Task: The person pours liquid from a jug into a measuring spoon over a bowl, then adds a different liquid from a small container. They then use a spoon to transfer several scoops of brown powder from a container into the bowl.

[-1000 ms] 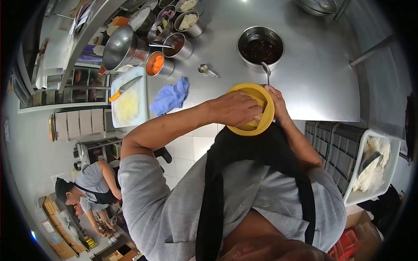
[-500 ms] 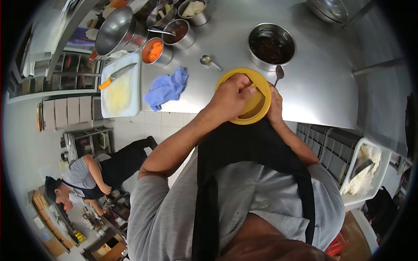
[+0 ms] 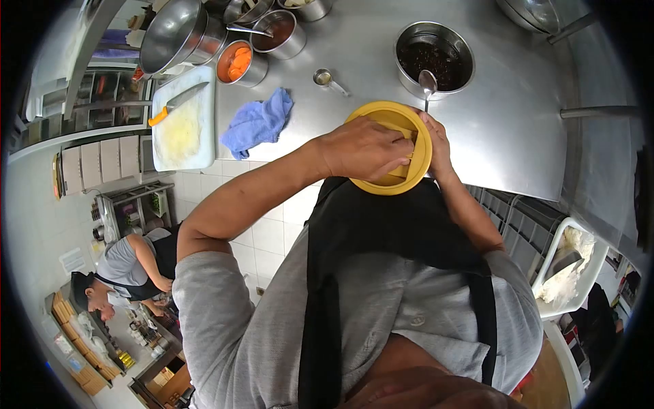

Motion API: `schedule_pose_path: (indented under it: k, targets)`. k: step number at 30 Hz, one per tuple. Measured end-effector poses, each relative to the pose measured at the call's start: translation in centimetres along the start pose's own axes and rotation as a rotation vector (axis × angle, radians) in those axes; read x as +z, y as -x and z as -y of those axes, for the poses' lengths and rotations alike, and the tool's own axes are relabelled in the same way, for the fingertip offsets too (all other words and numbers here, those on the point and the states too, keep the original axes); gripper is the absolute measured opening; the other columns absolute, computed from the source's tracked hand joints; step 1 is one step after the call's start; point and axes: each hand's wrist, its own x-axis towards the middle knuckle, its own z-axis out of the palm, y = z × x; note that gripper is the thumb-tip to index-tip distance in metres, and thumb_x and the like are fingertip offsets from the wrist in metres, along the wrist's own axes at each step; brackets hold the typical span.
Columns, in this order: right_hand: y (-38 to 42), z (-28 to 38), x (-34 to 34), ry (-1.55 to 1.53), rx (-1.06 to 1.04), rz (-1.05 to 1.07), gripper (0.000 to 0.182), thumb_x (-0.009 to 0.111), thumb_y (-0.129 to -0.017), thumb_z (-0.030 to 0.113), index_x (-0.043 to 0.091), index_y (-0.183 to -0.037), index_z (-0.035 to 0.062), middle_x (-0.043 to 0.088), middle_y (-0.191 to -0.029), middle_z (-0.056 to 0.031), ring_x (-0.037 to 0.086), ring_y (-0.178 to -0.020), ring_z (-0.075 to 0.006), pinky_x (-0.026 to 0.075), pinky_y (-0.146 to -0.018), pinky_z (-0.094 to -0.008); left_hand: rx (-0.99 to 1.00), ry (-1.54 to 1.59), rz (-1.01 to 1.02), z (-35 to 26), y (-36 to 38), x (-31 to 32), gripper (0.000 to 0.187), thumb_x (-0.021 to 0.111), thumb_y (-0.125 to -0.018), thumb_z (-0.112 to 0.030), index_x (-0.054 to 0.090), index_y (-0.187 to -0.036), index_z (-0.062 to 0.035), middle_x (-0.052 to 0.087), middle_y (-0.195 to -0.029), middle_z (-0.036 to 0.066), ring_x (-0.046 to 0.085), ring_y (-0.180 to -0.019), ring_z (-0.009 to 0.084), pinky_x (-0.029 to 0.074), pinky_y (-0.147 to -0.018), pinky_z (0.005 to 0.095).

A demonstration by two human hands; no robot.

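With the left hand (image 3: 364, 151) reaching down into the yellow bowl (image 3: 421, 146) at the surface's (image 3: 504, 129) near edge, fingers seemingly curled on something hidden, the right hand (image 3: 436, 146), clamped on the rim with a spoon (image 3: 427, 83), should brace firmly.

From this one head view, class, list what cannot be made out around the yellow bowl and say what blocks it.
- Contents of the yellow bowl: covered by the left hand.
- Right hand: palm hidden behind the bowl's rim; whether it grips the spoon is unclear.
- Dark contents of the steel bowl: too small to identify.
- Top containers: cut off by the frame edge.
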Motion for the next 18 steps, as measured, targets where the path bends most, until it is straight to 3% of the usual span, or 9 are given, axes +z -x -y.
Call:
schedule_pose_path:
  k: [5,8,11,14,17,18]
  targets:
    - [1.6,-0.9,-0.5,0.090,-0.032,-0.093,0.051,0.038,-0.102,0.035,0.050,-0.128,-0.0074,0.059,-0.122,-0.0147,0.056,-0.112,-0.0189,0.042,-0.099,-0.0303,-0.192,-0.032,-0.151,-2.1,0.4,2.4,0.016,0.057,-0.090,-0.022,0.059,-0.097,-0.0086,0.064,-0.087,0.014,0.063,-0.080,0.0344,0.051,-0.074,0.0424]
    - [2.0,-0.6,0.3,0.077,-0.144,-0.100,0.052,0.037,-0.103,0.036,0.047,-0.131,-0.0074,0.056,-0.126,-0.0148,0.053,-0.116,-0.0194,0.039,-0.101,-0.0312,-0.515,0.215,-0.415,-4.0,-0.4,2.8,0.016,0.059,-0.090,-0.020,0.060,-0.096,-0.0045,0.065,-0.086,0.013,0.064,-0.076,0.0296,0.051,-0.071,0.0390]
    - [2.4,-0.2,0.5,0.075,-0.213,-0.060,0.054,0.037,-0.103,0.037,0.044,-0.133,-0.0075,0.052,-0.131,-0.0147,0.051,-0.120,-0.0203,0.036,-0.105,-0.0325,-0.682,0.572,-0.599,-4.2,-0.8,2.7,0.018,0.062,-0.090,-0.018,0.061,-0.094,-0.0006,0.065,-0.081,0.010,0.064,-0.074,0.0209,0.050,-0.069,0.0349]
    - [2.0,-0.7,0.5,0.073,-0.209,-0.050,0.054,0.037,-0.102,0.037,0.044,-0.133,-0.0070,0.052,-0.131,-0.0148,0.050,-0.120,-0.0206,0.036,-0.105,-0.0326,-0.917,0.795,-0.519,-4.2,-0.9,1.6,0.018,0.064,-0.088,-0.016,0.062,-0.093,0.0012,0.062,-0.076,0.006,0.062,-0.075,0.0139,0.048,-0.067,0.0307]
    - [1.7,-0.9,-0.1,0.124,-0.212,-0.061,0.054,0.036,-0.102,0.038,0.048,-0.130,-0.0064,0.053,-0.130,-0.0147,0.051,-0.119,-0.0212,0.035,-0.105,-0.0333,-0.651,0.701,-0.359,-2.3,-0.7,0.8,0.020,0.063,-0.089,-0.019,0.062,-0.093,-0.0003,0.061,-0.075,0.005,0.061,-0.076,0.0113,0.048,-0.066,0.0298]
    - [1.2,-0.9,-1.1,0.161,-0.221,-0.054,0.053,0.036,-0.103,0.038,0.050,-0.129,-0.0062,0.053,-0.130,-0.0145,0.051,-0.119,-0.0214,0.035,-0.105,-0.0336,-0.617,0.648,-0.214,-1.7,-0.7,0.0,0.020,0.063,-0.088,-0.021,0.062,-0.093,-0.0014,0.062,-0.076,0.005,0.062,-0.076,0.0128,0.048,-0.067,0.0307]
